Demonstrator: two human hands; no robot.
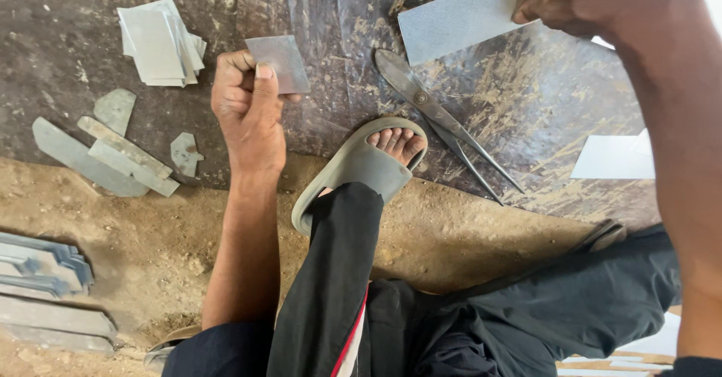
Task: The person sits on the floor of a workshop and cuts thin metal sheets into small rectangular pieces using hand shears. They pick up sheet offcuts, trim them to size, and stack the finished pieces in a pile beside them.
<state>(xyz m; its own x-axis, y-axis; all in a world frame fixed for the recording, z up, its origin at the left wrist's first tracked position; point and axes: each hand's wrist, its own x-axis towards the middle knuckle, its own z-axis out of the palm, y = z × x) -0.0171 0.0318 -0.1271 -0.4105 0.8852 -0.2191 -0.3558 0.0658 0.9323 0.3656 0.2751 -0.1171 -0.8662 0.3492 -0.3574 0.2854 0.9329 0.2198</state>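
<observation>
My left hand pinches a small rectangular piece of sheet metal between thumb and fingers, just above a dark worn floor sheet. My right hand, at the top right, grips the end of a larger grey metal sheet that slants up to the right. Large metal shears lie shut on the dark sheet between the two hands, handles toward the lower right. My foot in a grey sandal rests beside the shears.
A stack of small cut metal rectangles lies at the upper left. Offcut scraps lie left of my left hand. Stacked metal parts sit on the dirt ground at the left. Another pale sheet lies at the right.
</observation>
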